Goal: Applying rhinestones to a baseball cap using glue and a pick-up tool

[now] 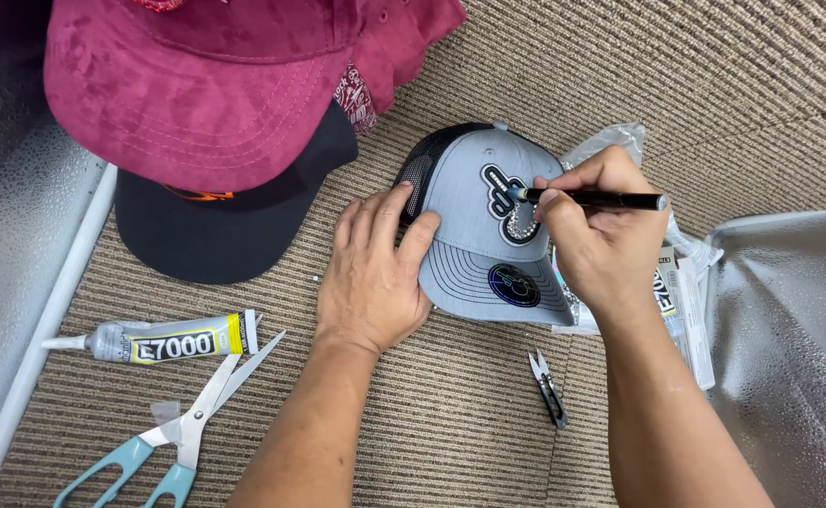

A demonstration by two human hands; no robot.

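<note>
Two forearms of mine reach up from the bottom edge over a ribbed tan worktop (488, 75). Nearest me on the left lie scissors (182, 433) with pale blue handles, blades slightly apart and pointing up to the right. Just above them a glue tube (164, 341) lies on its side, nozzle to the left, its flat end close to the upper blade tip. Between my arms, a little nearer my right one, sits a small pair of black thread snips (548, 387).

Farther out, my left hand (373, 273) lies flat, palm down, with loosely spread fingers; the thumb and forefinger press against the left side of a grey cap (469, 240), near its black mesh back. The cap sits at the middle of the worktop, brim toward me, with a round dark sticker on the brim and a black-and-white patch (505, 205) on its front panel.

My right hand (601, 235) rests over the cap's right side, fingers pinched closed around a black pen (601, 198) held almost level, its tip touching the patch. Under that hand lie some clear plastic packets (685, 282); I cannot tell for sure what is in them.

Farthest off, at top left, a dark red cap (215, 85) rests on top of a black cap (225, 226). Crinkled silvery sheeting (789, 357) borders the worktop on both sides.
</note>
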